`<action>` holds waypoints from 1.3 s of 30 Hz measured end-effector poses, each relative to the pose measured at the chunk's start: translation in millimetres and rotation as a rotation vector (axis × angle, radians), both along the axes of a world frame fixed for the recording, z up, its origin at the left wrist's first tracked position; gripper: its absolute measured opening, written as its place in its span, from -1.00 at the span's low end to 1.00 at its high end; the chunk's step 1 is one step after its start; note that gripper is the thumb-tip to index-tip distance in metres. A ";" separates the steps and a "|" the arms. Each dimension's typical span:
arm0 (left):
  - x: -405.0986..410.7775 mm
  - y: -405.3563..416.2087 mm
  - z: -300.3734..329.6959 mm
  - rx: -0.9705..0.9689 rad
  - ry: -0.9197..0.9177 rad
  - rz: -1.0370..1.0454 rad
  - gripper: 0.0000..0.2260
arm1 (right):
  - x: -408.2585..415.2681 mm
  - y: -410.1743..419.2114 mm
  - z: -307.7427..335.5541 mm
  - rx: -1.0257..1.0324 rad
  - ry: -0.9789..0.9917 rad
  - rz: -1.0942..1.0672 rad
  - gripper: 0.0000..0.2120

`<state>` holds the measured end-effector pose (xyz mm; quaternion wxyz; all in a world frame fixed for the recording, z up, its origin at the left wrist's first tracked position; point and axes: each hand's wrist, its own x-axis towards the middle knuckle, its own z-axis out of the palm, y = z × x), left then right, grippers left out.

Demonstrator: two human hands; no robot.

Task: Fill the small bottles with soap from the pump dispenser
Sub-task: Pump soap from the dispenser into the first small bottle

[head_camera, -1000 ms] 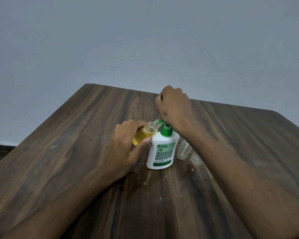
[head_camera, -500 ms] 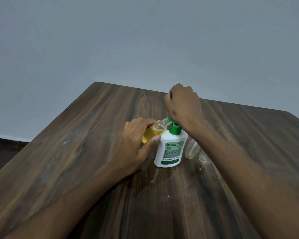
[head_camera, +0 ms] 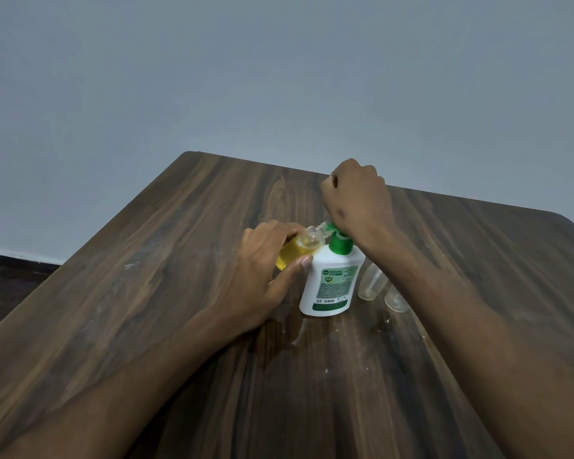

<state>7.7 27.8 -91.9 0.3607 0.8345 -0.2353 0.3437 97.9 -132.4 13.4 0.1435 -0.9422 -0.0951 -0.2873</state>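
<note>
A white pump dispenser point(head_camera: 332, 279) with a green pump head point(head_camera: 340, 243) stands near the middle of the wooden table point(head_camera: 146, 293). My right hand point(head_camera: 358, 200) is curled over the pump head and presses on it from above. My left hand point(head_camera: 265, 270) holds a small clear bottle point(head_camera: 295, 250), tilted, with its open neck against the green spout. Yellow soap fills most of that bottle. Two small clear bottles point(head_camera: 371, 283) point(head_camera: 395, 298) with no soap visible in them stand just right of the dispenser, partly hidden by my right forearm.
A wet smear point(head_camera: 299, 332) lies on the wood in front of the dispenser. The table's left edge drops to a dark floor point(head_camera: 10, 283). A plain grey wall point(head_camera: 279, 77) stands behind the table.
Both hands, the tilted bottle and the dispenser keep the same arrangement. Only the camera view has shifted slightly, so everything sits a little further right in the frame.
</note>
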 end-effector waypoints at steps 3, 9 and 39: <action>0.1 -0.4 -0.6 -0.007 -0.002 0.004 -0.71 | -0.4 0.3 -0.7 -0.003 -0.010 0.005 -0.69; -0.4 0.5 -1.1 -0.003 0.002 0.002 -0.71 | 0.8 1.7 -0.7 -0.026 -0.005 0.015 -0.70; -1.3 19.8 3.2 -0.199 -0.021 -0.001 -0.79 | -13.3 -1.6 33.4 -0.253 -0.159 0.079 -0.85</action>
